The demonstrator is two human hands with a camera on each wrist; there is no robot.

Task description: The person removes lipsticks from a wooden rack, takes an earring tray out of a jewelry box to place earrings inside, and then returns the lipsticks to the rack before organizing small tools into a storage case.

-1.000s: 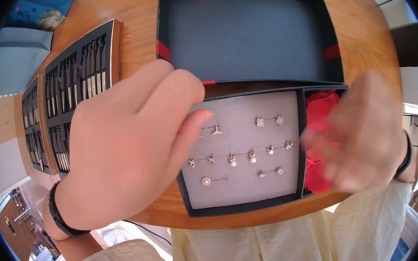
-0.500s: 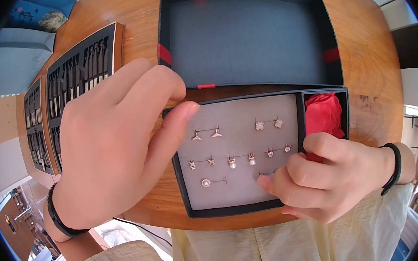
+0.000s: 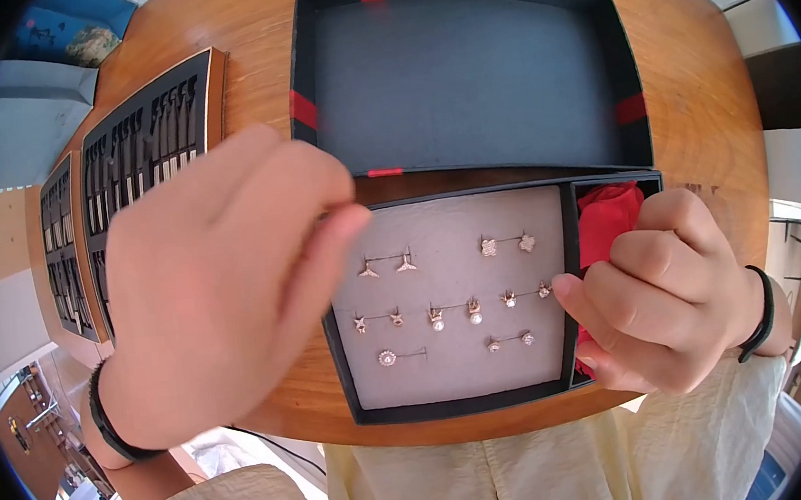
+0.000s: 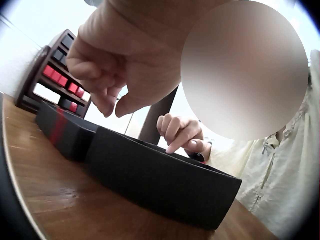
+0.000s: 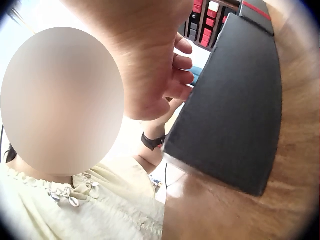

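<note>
My left hand (image 3: 222, 275) hovers over the left edge of the black jewelry box (image 3: 453, 409). Its fingers are loosely curled; in the left wrist view a narrow gap separates thumb and fingertip, and no held thing shows. Above the red compartment on the right is my right hand (image 3: 672, 302), fingers loosely bent, its index fingertip close to a small stud earring (image 3: 544, 289). Rows of earrings sit on the grey pad (image 3: 469, 377), among them pearl drop earrings (image 3: 475, 314), flower studs (image 3: 489, 246) and a round stud (image 3: 387, 357). A red fabric flower (image 3: 610, 217) partly shows beside the right hand.
Behind the box lies its black lid (image 3: 472, 82), inside up, with red ribbon strips. Display cases (image 3: 138, 140) holding rows of slim dark pieces stand at the left on the wooden table (image 3: 258, 91). A shelf of red and black blocks (image 4: 52, 75) appears in the left wrist view.
My right hand came down blurred from the right to the pad's lower right, then drew back over the red compartment. My left hand has shifted slightly left.
</note>
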